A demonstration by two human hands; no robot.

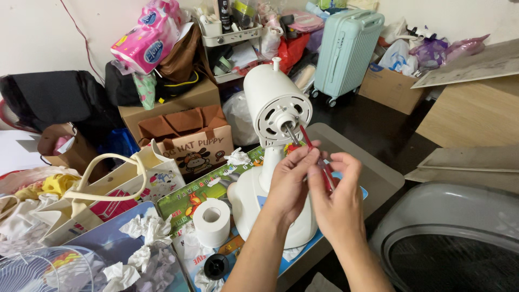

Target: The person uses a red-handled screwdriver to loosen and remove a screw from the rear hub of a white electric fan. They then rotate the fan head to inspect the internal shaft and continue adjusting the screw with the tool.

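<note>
The person's left hand (289,181) and right hand (338,194) meet just in front of a white fan body (275,111), whose guard and blades are off, leaving the metal motor shaft (290,132) bare. The fan stands on its round base (246,203) on a grey surface (378,178), at the centre of the view. A slim red tool (319,157), probably a screwdriver, runs from the shaft at 11 o'clock down to 5 o'clock between the hands. The right hand's grip is clenched around the tool's lower part; the left hand's fingertips pinch it higher up, near the shaft. At 7 o'clock from the base sits a white tape roll (212,220), with crumpled tissues (146,230) beyond it. A mint suitcase (346,48) stands at 1 o'clock, well apart.
</note>
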